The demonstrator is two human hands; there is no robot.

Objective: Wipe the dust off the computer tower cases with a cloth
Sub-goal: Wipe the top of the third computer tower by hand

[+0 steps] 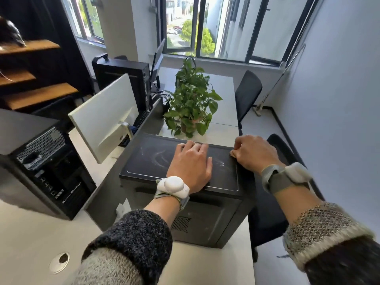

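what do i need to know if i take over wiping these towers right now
Left hand: flat, fingers straight, pressing on the top panel of the near tower case.
Right hand: fingers curled over that case's right edge, steadying it.
Cloth: none plainly visible; a white crumpled piece lies on the desk by the case's left side and may be it.
Done: hard to say; dust streaks show on the top panel.
Left: finish this panel, then probably the left tower and the far tower.
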